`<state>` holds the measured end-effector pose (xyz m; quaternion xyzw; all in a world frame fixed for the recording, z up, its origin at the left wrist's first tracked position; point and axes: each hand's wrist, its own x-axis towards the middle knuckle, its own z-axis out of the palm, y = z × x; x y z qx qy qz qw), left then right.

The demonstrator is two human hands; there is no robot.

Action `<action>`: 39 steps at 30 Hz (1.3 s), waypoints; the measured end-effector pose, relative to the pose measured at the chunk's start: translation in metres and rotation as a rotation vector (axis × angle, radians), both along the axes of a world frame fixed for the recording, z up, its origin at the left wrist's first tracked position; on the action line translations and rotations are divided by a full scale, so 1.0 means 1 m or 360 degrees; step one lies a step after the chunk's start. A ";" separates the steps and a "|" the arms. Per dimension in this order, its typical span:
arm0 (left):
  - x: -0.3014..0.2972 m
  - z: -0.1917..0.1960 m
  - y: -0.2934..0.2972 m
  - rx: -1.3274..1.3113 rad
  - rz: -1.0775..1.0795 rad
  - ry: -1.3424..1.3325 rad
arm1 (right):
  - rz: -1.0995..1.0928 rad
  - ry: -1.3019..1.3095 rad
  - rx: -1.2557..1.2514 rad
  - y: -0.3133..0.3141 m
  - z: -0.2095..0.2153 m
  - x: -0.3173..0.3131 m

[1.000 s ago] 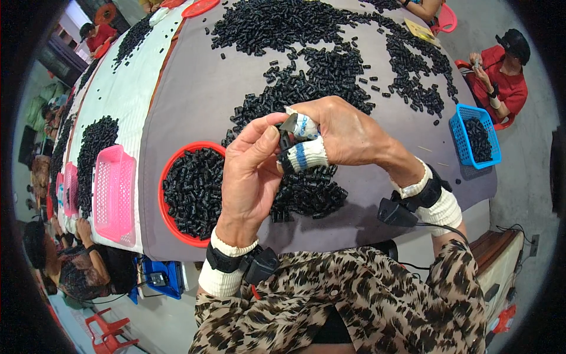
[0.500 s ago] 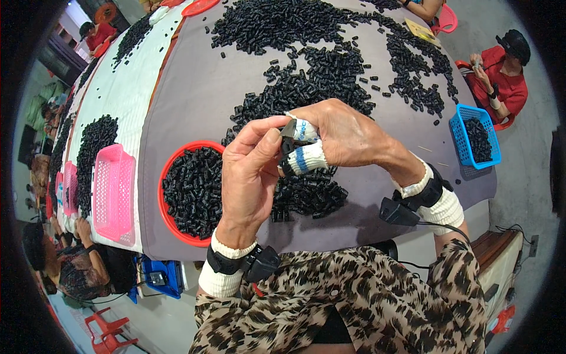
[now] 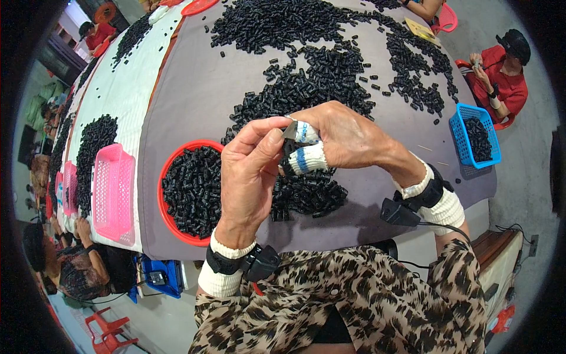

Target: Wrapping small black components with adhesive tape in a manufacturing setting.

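Observation:
My left hand [image 3: 250,168] is closed, thumb and index finger pinched at their tips beside a small black plastic part [image 3: 288,146] that the fingers mostly hide. Facing it, my right hand [image 3: 354,134] curls inward, white cloth covers with blue marks on its thumb and finger. A small grey metal blade [image 3: 290,130] shows between the two hands, against the right hand's covered fingers; its lower end is hidden. Beneath the hands lies a heap of black plastic parts [image 3: 309,197]. A red round tray [image 3: 163,194] full of the same parts sits beside my left hand.
More black parts [image 3: 277,26] cover the grey table far ahead. A pink basket [image 3: 114,192] stands at the left, a blue basket [image 3: 494,138] holding parts at the right edge. One person [image 3: 506,79] sits at the far right, another [image 3: 82,262] at the lower left.
The blade has tilted slightly between my fingertips, and less of the black part shows. My hands otherwise stay in almost the same place.

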<state>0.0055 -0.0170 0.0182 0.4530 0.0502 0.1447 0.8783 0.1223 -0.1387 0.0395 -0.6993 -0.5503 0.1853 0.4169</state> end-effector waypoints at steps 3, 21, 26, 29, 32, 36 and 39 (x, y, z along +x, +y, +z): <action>0.000 0.000 0.000 -0.0002 -0.0006 0.0005 | 0.0000 0.0014 -0.0035 0.000 0.000 -0.001; -0.001 0.000 0.002 -0.0096 -0.0062 -0.0005 | -0.0052 0.0039 -0.0045 0.000 0.007 -0.002; -0.001 0.001 0.001 -0.0076 -0.0066 0.0013 | -0.0023 0.0048 -0.0043 -0.002 0.005 -0.001; 0.000 0.000 0.000 -0.0009 -0.0005 0.0008 | -0.0009 0.0059 -0.0212 -0.002 0.007 -0.001; 0.000 -0.002 -0.001 0.0036 0.0039 -0.0008 | -0.0005 0.0025 -0.0070 -0.002 0.006 -0.003; 0.001 -0.001 0.002 0.0073 -0.0008 0.0029 | 0.0012 -0.0024 -0.0100 -0.002 0.007 -0.004; 0.001 0.000 0.003 0.0031 -0.0040 -0.0015 | -0.0017 0.0062 -0.0024 -0.003 0.006 -0.007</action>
